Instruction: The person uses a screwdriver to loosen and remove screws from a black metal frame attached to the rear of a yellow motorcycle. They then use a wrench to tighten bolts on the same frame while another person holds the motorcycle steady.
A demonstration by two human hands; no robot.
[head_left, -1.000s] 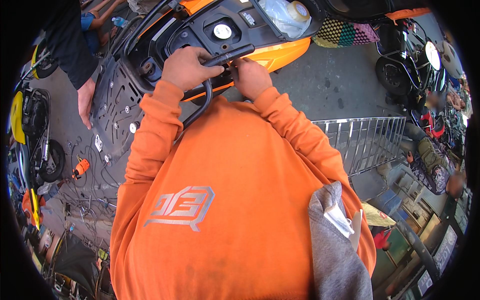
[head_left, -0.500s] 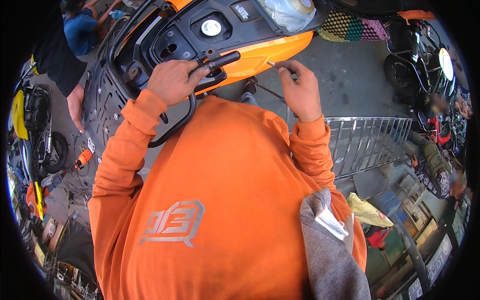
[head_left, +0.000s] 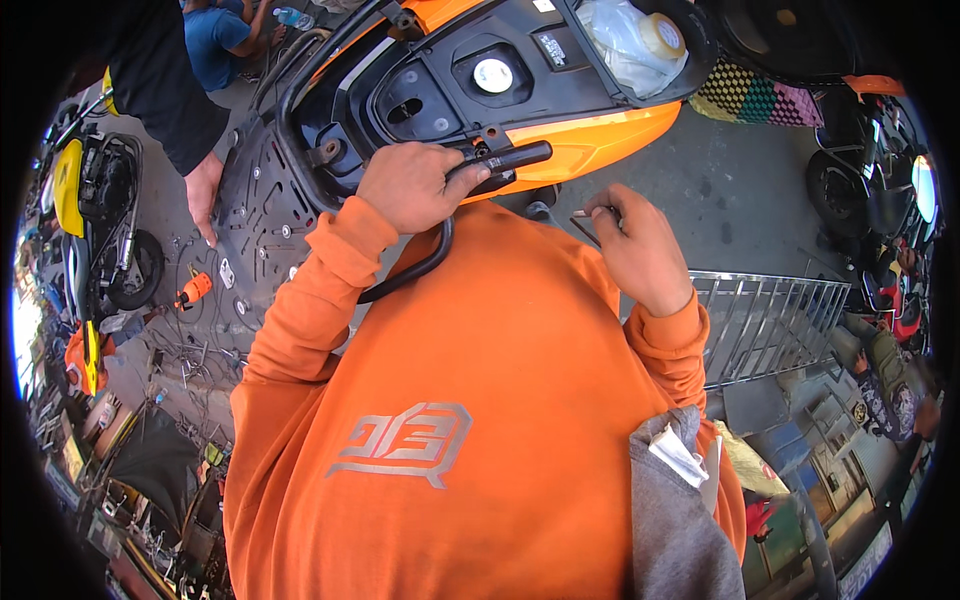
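Observation:
My left hand [head_left: 415, 187] is wrapped around a black tubular rail [head_left: 520, 157] at the side of an orange and black motorcycle [head_left: 590, 140]. The rail's curved lower part [head_left: 425, 265] comes down against my orange sweatshirt. To the right of the rail and apart from it, my right hand [head_left: 640, 245] pinches a thin metal rod [head_left: 582, 220]. Most of that rod is hidden by the fingers, so its exact kind cannot be made out. The motorcycle's seat area lies uncovered, with a round white cap [head_left: 492, 76] in the middle.
A slotted black rack plate [head_left: 262, 205] extends left of the motorcycle; another person's hand [head_left: 203, 190] hangs beside it. On the ground are an orange tool [head_left: 195, 290] and cables. A metal ladder-like frame [head_left: 770, 315] lies right. Other motorcycles [head_left: 100, 200] stand around.
The motorcycle and both hands appear further right and slightly lower in view. My right hand has drawn down, and the rod's tip now points less toward the motorcycle. The left hand keeps its hold.

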